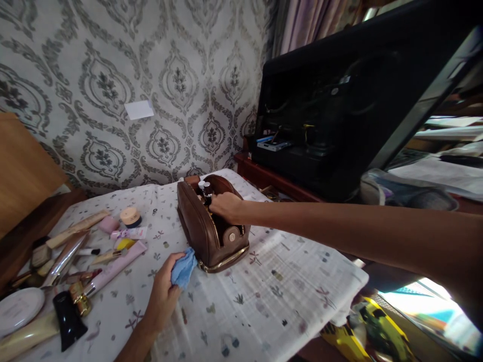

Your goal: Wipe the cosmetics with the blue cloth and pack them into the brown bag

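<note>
A brown leather toiletry bag (196, 226) stands on the cloth with its zipped top open. My right hand (226, 207) reaches into the opening, fingers curled against a small dark bottle (208, 191) with a shiny top; the fingertips are partly hidden. Beside that bottle show white caps (201, 185). My left hand (166, 281) is closed on a crumpled light blue cloth (184, 268), which is by the bag's lower front corner.
Several cosmetics lie at left, among them a pink tube (116, 266), a black tube (69, 322), a round white compact (20, 309) and a small jar (130, 217). A patterned cloth (241, 322) covers the table. A large black television (332, 110) stands at right.
</note>
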Demonstrator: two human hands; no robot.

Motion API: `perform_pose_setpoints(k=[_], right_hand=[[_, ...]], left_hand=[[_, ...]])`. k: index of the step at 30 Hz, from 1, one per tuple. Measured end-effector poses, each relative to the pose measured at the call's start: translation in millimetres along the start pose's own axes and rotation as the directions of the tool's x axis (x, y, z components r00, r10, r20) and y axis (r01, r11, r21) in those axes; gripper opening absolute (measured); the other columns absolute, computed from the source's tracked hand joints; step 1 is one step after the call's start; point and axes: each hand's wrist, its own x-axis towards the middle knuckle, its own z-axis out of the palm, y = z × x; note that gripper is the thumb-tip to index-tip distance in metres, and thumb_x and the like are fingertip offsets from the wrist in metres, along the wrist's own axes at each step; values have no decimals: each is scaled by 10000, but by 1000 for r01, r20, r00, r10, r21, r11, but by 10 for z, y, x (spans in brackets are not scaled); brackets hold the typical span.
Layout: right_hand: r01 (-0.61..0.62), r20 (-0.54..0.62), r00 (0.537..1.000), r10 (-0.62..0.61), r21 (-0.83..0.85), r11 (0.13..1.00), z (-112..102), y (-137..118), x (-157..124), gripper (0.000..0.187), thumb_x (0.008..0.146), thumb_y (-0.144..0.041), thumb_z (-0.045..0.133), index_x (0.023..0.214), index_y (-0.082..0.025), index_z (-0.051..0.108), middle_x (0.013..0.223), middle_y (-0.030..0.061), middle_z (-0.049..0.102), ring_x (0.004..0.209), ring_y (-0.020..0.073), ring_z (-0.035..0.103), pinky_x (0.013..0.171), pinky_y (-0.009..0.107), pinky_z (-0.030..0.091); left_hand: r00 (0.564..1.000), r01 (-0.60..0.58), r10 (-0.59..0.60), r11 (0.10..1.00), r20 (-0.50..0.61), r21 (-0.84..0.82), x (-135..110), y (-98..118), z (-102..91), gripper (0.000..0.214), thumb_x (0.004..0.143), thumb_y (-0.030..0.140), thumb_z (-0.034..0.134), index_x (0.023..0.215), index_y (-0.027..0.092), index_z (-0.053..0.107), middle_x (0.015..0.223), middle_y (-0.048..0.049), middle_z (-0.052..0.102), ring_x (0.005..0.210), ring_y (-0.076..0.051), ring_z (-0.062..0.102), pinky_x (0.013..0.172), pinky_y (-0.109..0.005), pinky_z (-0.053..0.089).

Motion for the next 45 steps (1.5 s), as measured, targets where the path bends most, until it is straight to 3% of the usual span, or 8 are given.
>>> perform_pose_setpoints(k=[8,13,21,27,37,45], right_hand=[[27,0,1000,-27,2,1000,55,-14,16,334,891,-46,550,1186,-135,680,1180,196,686,1054,278,699,819,352,562],[50,4,999,-50,-6,999,52,-15,6,335,940,-47,455,1163,-133,689,1205,191,676,1073,281,689,827,379,559],[34,35,999,-35,21,999,-39,54,-56,258,898,-64,547,1079,-118,724,1093,184,722,1037,280,701,813,351,554],[40,3,999,-40,53,998,-84,105,-90,256,898,-60,545,1089,-65,716,1077,208,726,1046,289,702,841,345,548],[54,-42,998,-50,79,995,36,109,-39,268,846,-65,607,1089,-94,717,1035,185,737,1020,256,708,844,314,535],[94,-120,990,-81,109,990,-49,181,-88,209,903,-72,526,1008,-91,707,1017,166,715,1009,254,684,780,294,494]], left_hand=[[999,25,-25,999,22,30,7,26,-11,555,594,100,469,1105,202,660,1036,-51,731,871,-233,662,860,-356,515],[999,35,-35,999,8,32,6,19,-2,561,568,103,475,1085,205,665,1019,-41,737,864,-231,658,842,-338,512],[999,23,-24,999,31,28,18,55,1,534,578,113,471,1073,204,648,999,-39,729,824,-223,646,821,-326,517],[999,22,-24,997,35,71,15,18,-7,548,576,115,455,1083,208,640,975,-31,723,810,-222,646,807,-326,502],[999,28,-29,998,25,58,23,62,-11,548,571,102,466,1076,211,648,919,-20,717,779,-214,632,787,-311,504],[994,81,-81,997,77,1,27,17,-10,572,574,124,453,1117,207,617,942,-14,690,702,-179,570,652,-260,441]])
